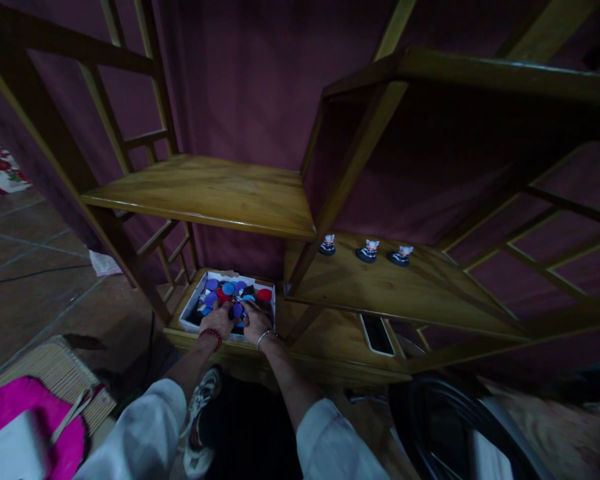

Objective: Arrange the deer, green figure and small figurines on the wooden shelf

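A shallow white box stands on the low left shelf, filled with small pieces that have round blue, purple and red discs. Both hands reach into its front part. My left hand, with a red bead bracelet at the wrist, has its fingers bent down among the pieces. Close beside it, my right hand, wearing a pale bracelet, also curls its fingers into the box. A piece with a purple disc shows between the two hands. The fingertips are partly hidden, and what they grip is too small to make out.
Three small figurines on dark bases, one of them a white-haired figurine, stand on the right shelf. The upper left shelf overhangs the box. A white-rimmed dark tablet-like object lies below right. A black chair stands at right.
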Demonstrator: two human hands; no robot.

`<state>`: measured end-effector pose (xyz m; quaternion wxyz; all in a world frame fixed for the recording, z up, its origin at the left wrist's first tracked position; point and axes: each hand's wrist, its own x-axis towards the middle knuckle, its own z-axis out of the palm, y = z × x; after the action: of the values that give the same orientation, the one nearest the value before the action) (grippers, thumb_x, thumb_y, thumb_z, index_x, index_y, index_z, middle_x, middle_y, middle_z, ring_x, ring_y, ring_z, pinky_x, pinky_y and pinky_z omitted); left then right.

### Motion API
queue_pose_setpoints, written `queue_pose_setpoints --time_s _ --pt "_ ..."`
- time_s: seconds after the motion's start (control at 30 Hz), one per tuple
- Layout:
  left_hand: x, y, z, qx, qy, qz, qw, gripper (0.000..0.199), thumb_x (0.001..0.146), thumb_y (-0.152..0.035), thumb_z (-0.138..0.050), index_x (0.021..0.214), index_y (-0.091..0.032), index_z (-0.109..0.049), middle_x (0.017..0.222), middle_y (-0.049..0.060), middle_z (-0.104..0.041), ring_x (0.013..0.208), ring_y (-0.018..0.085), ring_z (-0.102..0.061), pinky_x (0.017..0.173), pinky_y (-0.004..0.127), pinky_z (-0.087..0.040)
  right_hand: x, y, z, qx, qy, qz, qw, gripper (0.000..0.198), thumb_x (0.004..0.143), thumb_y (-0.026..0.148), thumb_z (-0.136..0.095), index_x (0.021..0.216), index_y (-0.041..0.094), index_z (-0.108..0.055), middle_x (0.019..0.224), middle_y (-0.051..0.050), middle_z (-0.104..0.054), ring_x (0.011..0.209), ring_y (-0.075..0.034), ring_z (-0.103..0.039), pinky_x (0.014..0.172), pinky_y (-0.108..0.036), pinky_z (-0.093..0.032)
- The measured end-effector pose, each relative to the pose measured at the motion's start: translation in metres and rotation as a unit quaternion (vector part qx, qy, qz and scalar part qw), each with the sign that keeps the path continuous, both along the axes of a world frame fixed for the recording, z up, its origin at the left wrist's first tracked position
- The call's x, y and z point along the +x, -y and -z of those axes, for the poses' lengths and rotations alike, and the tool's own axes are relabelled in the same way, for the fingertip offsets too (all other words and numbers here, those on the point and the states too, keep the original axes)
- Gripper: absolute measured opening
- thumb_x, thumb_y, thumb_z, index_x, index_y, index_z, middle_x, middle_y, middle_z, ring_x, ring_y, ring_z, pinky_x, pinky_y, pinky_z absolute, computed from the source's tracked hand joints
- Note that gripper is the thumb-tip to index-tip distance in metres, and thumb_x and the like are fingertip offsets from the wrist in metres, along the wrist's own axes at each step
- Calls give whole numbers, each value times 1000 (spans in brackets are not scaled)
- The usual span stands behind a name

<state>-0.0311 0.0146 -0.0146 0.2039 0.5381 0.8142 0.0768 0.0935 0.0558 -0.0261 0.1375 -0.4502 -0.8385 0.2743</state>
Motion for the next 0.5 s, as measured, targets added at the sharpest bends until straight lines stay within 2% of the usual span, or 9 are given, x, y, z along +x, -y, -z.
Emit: queue_pose_setpoints --time_s 0.17,0.33,0.5 --pt "-4 -5 3 -23 33 19 999 50 70 -51 -45 113 -25 -45 105 10 -59 93 25 -57 73 34 -41 0 -2 0 -9 0 25 1000 51 70 6 -43 119 20 -47 112 -4 -55 105 -15 -50 92 -25 -36" --pt "-9 -12 8 -46 56 12 997 55 68 -50 -50 116 -24 -42 101 10 -62 96 26 -56 75 34 -41 2 -5 1 -25 1 66 998 41 71 4 -41 105 22 -55 94 -1 -63 88 -14 -57 80 -22 -41" --pt "-13 -20 10 -52 104 9 993 56 68 -47 -53 117 -23 -44 104 9 -61 99 24 -54 77 31 -41 3 -8 2 -35 -15 76 996 38 72 4 -40 101 22 -58 99 -1 -62 92 -12 -56 82 -20 -40"
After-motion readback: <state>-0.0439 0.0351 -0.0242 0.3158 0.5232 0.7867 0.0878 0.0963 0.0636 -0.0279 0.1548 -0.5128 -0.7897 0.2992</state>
